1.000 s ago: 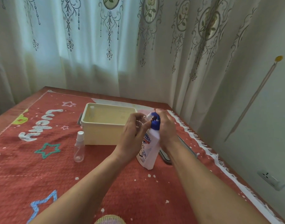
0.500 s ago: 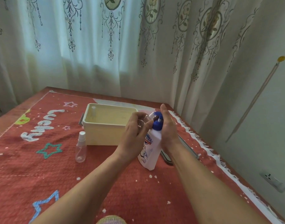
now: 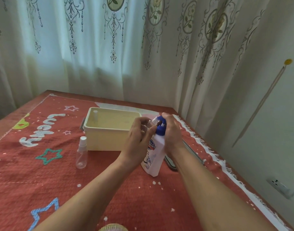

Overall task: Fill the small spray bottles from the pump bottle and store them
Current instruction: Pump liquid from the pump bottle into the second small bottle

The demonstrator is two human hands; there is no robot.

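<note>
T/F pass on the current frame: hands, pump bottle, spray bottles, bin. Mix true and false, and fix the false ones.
1. The left hand grips a small clear bottle at the blue pump head. True.
2. The right hand is free, holding nothing. False: it grips the pump head of the pump bottle.
3. A capped spray bottle stands upright on the red cloth beside the bin. True.
4. The bin is lidded. False: it is open, with another bottle standing in its far left corner.
</note>
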